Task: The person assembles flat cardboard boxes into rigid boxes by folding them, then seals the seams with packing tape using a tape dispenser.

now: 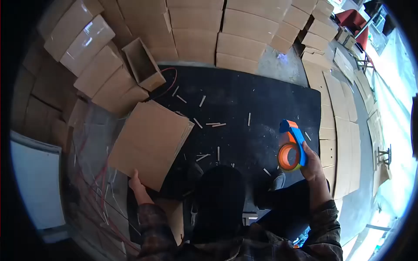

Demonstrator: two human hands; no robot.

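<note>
A blue and orange tape dispenser [298, 141] is in my right hand [312, 164], whose fingers are wrapped round its handle. Its orange tape roll [287, 156] faces left, above the black mat. On the left, a stack of flat cardboard sheets [150, 139] lies at a slant on the mat. My left hand [137, 186] grips the near edge of this stack, thumb on top; the other fingers are partly hidden by the board.
Small pale strips [218, 153] are scattered over the black mat [244, 95]. Stacked cardboard boxes [196, 26] line the back, with an open box [143, 65] at the left. Flattened cardboard [346, 135] covers the floor at right. Red cords [98, 182] trail at lower left.
</note>
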